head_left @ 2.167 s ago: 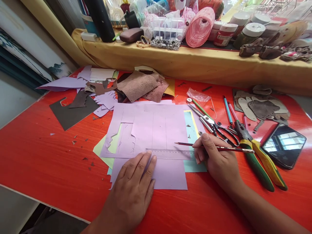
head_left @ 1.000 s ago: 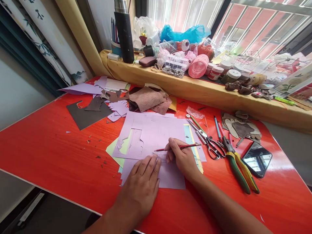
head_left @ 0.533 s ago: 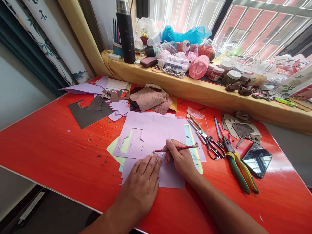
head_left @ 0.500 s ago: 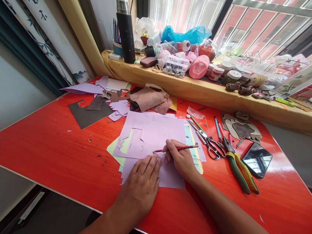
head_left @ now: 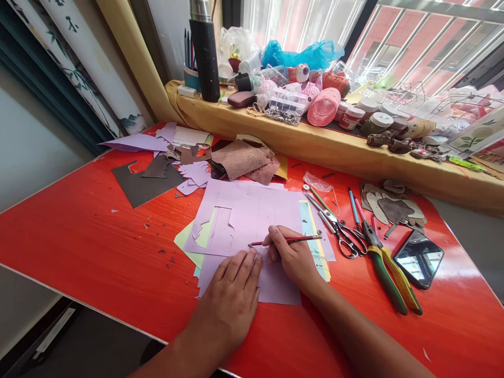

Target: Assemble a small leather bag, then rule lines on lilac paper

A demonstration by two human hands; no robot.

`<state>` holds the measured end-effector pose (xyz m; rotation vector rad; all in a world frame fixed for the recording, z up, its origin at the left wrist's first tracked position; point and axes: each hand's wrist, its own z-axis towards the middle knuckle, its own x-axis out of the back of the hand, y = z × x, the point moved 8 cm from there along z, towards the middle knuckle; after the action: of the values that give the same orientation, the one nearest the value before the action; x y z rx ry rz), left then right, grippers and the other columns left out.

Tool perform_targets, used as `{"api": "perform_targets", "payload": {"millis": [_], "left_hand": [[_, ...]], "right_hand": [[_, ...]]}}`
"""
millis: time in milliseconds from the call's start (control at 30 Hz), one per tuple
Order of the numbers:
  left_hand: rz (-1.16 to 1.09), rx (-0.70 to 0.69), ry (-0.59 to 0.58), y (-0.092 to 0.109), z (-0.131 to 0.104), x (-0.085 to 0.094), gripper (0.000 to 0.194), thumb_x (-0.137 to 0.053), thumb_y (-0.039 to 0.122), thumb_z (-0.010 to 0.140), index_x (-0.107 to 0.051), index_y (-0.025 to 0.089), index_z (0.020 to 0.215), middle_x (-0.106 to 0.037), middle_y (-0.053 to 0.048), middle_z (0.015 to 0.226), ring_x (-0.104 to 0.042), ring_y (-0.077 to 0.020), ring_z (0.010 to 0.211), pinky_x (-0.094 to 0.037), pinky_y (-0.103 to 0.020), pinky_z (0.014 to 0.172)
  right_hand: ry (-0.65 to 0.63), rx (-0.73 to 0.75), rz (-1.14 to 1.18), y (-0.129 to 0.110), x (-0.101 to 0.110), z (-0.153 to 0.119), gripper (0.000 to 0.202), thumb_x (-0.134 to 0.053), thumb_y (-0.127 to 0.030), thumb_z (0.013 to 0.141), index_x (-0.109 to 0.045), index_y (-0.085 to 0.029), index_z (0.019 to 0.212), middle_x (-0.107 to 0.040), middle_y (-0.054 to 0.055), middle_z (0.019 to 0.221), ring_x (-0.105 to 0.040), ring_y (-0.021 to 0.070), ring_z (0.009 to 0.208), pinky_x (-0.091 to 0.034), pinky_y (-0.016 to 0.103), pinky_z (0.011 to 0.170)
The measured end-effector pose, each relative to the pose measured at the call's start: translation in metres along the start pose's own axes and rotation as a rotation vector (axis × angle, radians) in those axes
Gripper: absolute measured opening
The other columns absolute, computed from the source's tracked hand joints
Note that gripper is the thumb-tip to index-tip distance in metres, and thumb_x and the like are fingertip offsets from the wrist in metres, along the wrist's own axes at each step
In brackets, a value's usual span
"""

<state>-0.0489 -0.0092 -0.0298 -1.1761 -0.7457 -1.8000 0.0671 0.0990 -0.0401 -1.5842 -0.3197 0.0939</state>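
My right hand (head_left: 286, 253) pinches a red-and-black pencil (head_left: 295, 240), its tip touching a sheet of purple paper (head_left: 260, 215). Flat beside it, my left hand (head_left: 232, 289) presses on the purple sheets with its fingers stretched out, fingertips close to the pencil tip. Faint ruled lines run across the upper sheet, and an irregular cut-out at its left shows green paper (head_left: 202, 236) beneath. Something clear and shiny lies by the left fingertips, too covered to name. A strip of blue paper with a yellow edge (head_left: 311, 226) shows just right of my right hand.
Right of the papers lie scissors (head_left: 346, 239), pliers (head_left: 388, 273), a phone (head_left: 419, 259) and pens (head_left: 353, 206). Brown leather pieces (head_left: 244, 160) and a dark grey sheet (head_left: 147, 184) lie at the back. A cluttered sill with a black flask (head_left: 205, 60) borders the red table (head_left: 98, 247).
The view has shifted very slightly, so everything sits a little further right. Both hands and the pencil stay nearly where they were on the paper.
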Motion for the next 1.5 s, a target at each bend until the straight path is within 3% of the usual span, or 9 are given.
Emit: {"api": "perform_targets", "payload": {"millis": [467,800,1500], "left_hand": [[0.002,-0.001,0.000,0.0005,0.0010,0.0024,0.047,-0.040,0.023,0.111,-0.059,0.008,0.151,-0.066,-0.015,0.151,-0.056,-0.0307,0.140,-0.038,-0.046,0.118],[0.001,-0.004,0.001,0.0002,0.0011,0.0019,0.047,-0.042,0.024,0.110,-0.060,0.008,0.150,-0.066,-0.015,0.150,-0.055,-0.0304,0.140,-0.038,-0.046,0.118],[-0.008,-0.009,0.004,0.0009,0.0017,0.0029,0.047,-0.043,0.021,0.109,-0.059,0.006,0.150,-0.067,-0.016,0.149,-0.056,-0.0317,0.139,-0.040,-0.047,0.118]], "right_hand": [[-0.010,-0.034,0.039,-0.0004,-0.0013,0.0015,0.058,-0.058,-0.073,0.099,-0.068,-0.022,0.074,-0.050,-0.004,0.048,-0.054,0.0155,0.047,-0.043,0.030,0.053],[0.001,-0.020,0.072,0.0009,0.0014,0.0003,0.054,-0.059,-0.069,0.101,-0.067,-0.022,0.075,-0.049,-0.005,0.049,-0.053,0.0147,0.047,-0.043,0.029,0.053],[0.005,-0.018,0.023,-0.0002,-0.0007,-0.0003,0.059,-0.057,-0.074,0.099,-0.067,-0.023,0.073,-0.051,-0.004,0.049,-0.051,0.0155,0.047,-0.044,0.030,0.054]]}}
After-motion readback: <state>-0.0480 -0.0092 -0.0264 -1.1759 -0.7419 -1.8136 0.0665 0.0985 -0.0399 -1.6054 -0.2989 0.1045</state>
